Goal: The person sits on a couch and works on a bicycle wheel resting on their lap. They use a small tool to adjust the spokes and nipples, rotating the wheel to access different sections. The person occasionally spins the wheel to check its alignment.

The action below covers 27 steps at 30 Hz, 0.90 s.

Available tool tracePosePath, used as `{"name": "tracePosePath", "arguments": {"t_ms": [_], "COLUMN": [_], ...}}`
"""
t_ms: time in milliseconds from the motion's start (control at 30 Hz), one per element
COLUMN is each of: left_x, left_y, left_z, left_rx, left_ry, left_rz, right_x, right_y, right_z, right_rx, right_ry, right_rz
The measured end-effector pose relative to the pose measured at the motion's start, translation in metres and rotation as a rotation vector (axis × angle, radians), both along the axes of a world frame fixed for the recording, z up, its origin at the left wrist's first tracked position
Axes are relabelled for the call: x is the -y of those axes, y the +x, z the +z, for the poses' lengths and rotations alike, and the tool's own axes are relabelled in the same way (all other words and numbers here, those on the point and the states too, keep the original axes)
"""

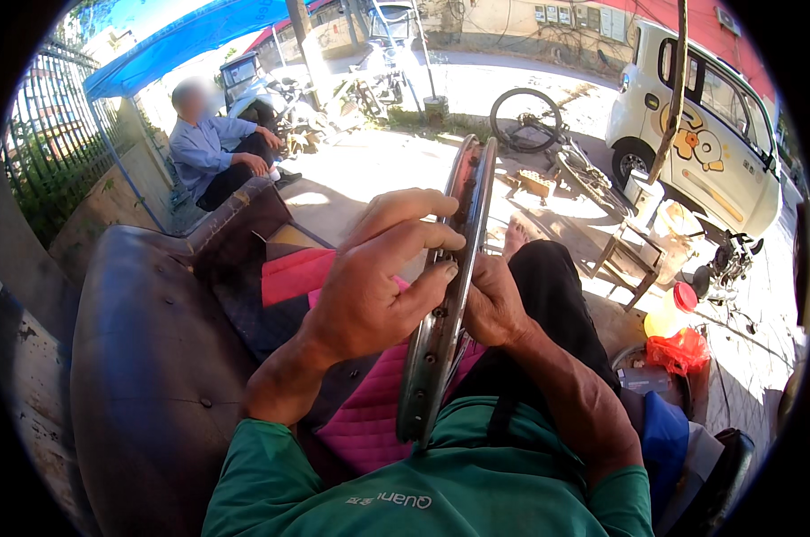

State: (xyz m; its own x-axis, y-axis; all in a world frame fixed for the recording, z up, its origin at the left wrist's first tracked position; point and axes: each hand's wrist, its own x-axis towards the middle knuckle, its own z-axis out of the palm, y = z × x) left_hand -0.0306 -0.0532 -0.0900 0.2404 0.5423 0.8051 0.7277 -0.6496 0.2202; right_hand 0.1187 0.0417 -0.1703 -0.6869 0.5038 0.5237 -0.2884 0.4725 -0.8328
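A bare bicycle wheel rim, dark metal with holes along its channel, stands nearly upright in front of my body, seen almost edge-on. Thin spokes show at its right side. My left hand is at the rim's left, fingers bent and their tips pressed against the channel, the thumb below them. Whether a small part sits under these fingertips I cannot tell. Close against the rim's right side, my right hand is closed, its fingertips partly hidden behind the rim.
A brown padded sofa with pink cloth lies at left. Another person sits beyond it. At right are a wooden stool, a yellow jug, a red bag and a white van. A bicycle wheel stands ahead.
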Motion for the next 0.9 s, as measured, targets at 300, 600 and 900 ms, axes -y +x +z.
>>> {"name": "tracePosePath", "arguments": {"t_ms": [300,600,900], "left_x": [-0.0009,0.0004,0.0023], "left_y": [-0.0009,0.0047,0.0024], "left_z": [0.0008,-0.0017,0.0039], "left_rx": [-0.033,0.024,-0.009], "left_ry": [0.005,0.032,0.019], "left_rz": [-0.022,0.065,0.011], "right_x": [-0.0053,-0.0029,0.0014], "right_y": [-0.0029,-0.0013,-0.0026], "right_z": [-0.0076,-0.0044,0.0012], "right_rx": [-0.023,-0.045,0.023], "right_ry": [0.025,0.002,0.009], "right_rz": [0.003,-0.012,-0.029]}}
